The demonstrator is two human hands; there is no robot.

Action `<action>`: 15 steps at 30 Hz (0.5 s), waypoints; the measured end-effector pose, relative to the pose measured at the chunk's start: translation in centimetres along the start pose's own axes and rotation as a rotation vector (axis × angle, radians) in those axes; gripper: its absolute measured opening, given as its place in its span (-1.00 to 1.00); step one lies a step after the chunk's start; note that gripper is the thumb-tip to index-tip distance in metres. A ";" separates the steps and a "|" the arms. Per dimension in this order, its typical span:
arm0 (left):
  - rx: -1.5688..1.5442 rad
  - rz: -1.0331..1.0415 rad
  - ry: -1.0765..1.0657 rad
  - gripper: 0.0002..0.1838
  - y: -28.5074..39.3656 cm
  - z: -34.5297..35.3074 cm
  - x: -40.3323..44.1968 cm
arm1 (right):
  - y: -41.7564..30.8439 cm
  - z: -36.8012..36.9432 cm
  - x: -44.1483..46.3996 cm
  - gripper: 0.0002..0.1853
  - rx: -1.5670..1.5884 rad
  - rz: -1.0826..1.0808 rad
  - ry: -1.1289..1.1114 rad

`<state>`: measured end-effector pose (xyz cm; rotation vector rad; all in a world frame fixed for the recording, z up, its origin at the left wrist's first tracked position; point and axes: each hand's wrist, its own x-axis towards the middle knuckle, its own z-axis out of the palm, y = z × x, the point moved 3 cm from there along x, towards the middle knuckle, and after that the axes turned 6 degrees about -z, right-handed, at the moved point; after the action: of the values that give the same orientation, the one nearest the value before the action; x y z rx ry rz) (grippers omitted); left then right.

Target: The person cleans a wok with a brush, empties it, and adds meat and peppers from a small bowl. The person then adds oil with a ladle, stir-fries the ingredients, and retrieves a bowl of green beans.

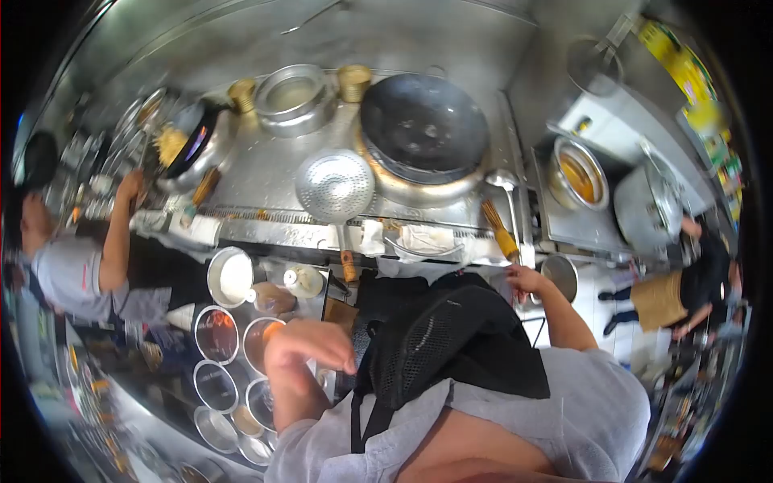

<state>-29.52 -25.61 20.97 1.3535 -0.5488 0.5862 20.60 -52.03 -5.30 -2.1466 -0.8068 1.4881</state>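
Note:
My right hand [525, 281] is closed around the lower end of a ladle [513, 211], whose bowl rests on the stove top beside the wok. Right by it leans a bamboo brush [501, 232]. My left hand [310, 343], slightly blurred, hangs loosely bent in front of my chest with its fingers stretched and nothing visible in them. Under and beside it are round sauce containers [216, 334]. Ahead, a large dark wok [424, 125] sits on its burner. A perforated strainer [336, 185] lies left of it, its wooden handle over the front edge.
A metal pot [290, 98] stands at the back between two bamboo containers. On the left, a co-worker's arm [115, 233] reaches toward another wok holding food. To the right are a pot of amber liquid [578, 177], a tall stockpot [648, 211] and a person in a brown apron [656, 300].

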 end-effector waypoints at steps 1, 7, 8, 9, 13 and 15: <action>0.004 -0.051 0.025 -0.41 -1.0 -0.1 -0.6 | -0.9 0.2 1.3 -0.41 0.003 -0.053 -0.079; 0.025 -0.553 0.483 -0.37 -6.0 2.4 -1.4 | -4.6 6.7 7.6 -0.46 -0.293 -0.097 -0.520; 0.001 -0.571 0.541 -0.43 -7.0 2.6 -1.2 | -4.6 7.8 8.9 -0.47 -0.320 -0.102 -0.588; -0.025 -0.585 0.599 -0.48 -8.3 3.0 -1.3 | -4.7 8.6 10.2 -0.48 -0.354 -0.111 -0.645; -0.052 -0.762 1.081 -0.58 -17.6 4.9 -5.2 | -4.6 11.1 14.5 -0.52 -0.448 -0.147 -0.819; -0.089 -0.913 1.241 -0.60 -21.8 6.6 -6.3 | -4.7 12.5 16.0 -0.54 -0.480 -0.170 -0.900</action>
<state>-19.62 -35.22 1.75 0.7827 0.9940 0.4958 12.07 -37.89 -18.04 -1.5328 -1.7347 2.3589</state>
